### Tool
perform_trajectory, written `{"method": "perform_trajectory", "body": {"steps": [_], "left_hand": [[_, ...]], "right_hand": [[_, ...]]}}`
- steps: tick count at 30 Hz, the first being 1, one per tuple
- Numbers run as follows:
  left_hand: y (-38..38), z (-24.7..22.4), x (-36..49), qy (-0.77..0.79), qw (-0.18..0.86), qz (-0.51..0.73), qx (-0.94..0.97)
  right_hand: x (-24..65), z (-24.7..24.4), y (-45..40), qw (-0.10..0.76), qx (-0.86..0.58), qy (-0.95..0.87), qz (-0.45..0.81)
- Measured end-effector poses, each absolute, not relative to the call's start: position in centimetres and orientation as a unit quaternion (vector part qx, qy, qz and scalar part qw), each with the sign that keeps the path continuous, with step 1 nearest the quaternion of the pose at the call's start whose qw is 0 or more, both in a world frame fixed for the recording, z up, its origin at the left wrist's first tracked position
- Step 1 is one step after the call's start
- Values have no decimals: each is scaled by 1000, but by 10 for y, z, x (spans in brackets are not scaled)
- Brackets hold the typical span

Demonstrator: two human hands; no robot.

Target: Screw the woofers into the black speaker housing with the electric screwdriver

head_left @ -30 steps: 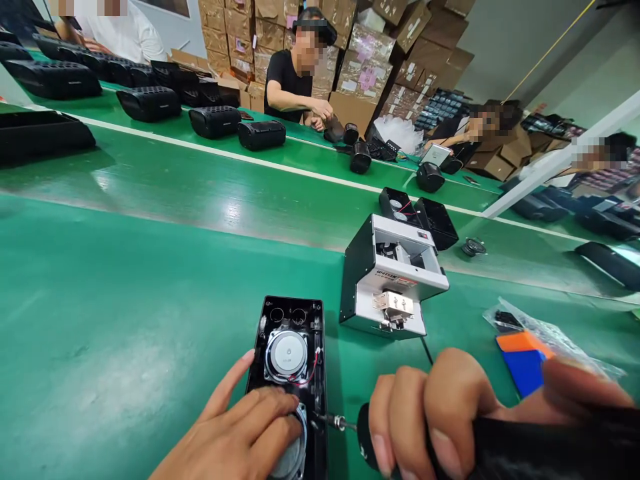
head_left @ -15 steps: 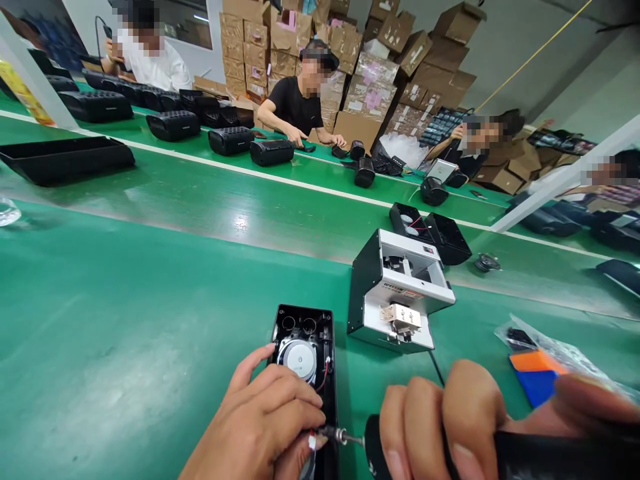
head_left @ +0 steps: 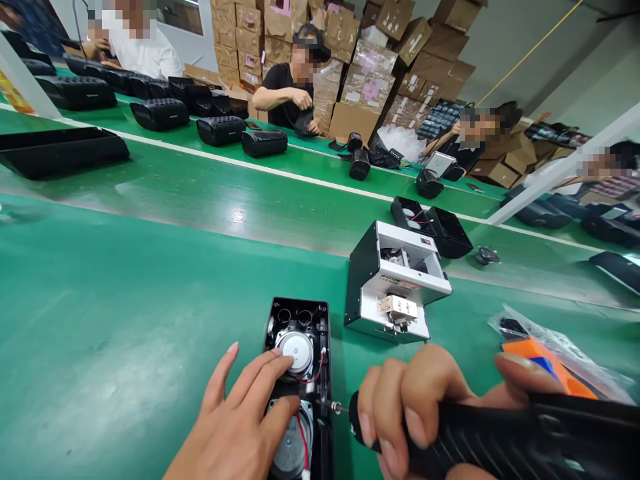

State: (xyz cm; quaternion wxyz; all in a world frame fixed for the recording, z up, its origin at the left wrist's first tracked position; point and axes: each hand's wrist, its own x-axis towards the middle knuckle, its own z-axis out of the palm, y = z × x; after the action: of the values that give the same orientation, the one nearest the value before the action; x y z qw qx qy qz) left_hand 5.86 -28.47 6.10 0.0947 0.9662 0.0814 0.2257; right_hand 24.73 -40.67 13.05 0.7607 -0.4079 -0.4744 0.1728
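Note:
An open black speaker housing [head_left: 326, 377] lies on the green bench in front of me, with an upper round speaker driver [head_left: 299, 352] and a lower one [head_left: 290, 453] inside. Red wires run beside them. My left hand [head_left: 240, 413] is open, fingers spread, its fingertips over the upper driver and the housing's left side. A black electric screwdriver [head_left: 480, 433] is wrapped in my right hand [head_left: 415, 407]. Its bit points left, with the tip at the housing's right wall. Whether a screw sits on the tip cannot be made out.
Behind the housing stands a silver and black screw feeder [head_left: 400, 280]. A clear plastic bag [head_left: 555, 340] and an orange piece [head_left: 545, 357] lie at the right. Black speaker parts [head_left: 450, 230] rest on the green conveyor [head_left: 220, 200]. Several people work across it.
My left hand has drawn back from the screwdriver tip and its fingers have spread, uncovering the lower driver. My right hand has shifted slightly left with the screwdriver. A co-worker opposite has raised a hand.

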Motion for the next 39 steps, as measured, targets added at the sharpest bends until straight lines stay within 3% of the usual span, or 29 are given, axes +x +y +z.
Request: {"method": "perform_trajectory", "body": {"steps": [4, 17, 26, 39], "left_hand": [[-289, 58, 56, 92, 110, 161, 977], [-312, 63, 53, 177, 158, 162, 958], [-313, 52, 48, 149, 115, 173, 967], [-308, 50, 46, 143, 137, 201, 959]], "right_hand": [[237, 120, -401, 793, -418, -415, 156], [230, 111, -398, 794, -427, -392, 187], [232, 103, -395, 798, -403, -410, 181], [234, 101, -398, 798, -397, -409, 195]]}}
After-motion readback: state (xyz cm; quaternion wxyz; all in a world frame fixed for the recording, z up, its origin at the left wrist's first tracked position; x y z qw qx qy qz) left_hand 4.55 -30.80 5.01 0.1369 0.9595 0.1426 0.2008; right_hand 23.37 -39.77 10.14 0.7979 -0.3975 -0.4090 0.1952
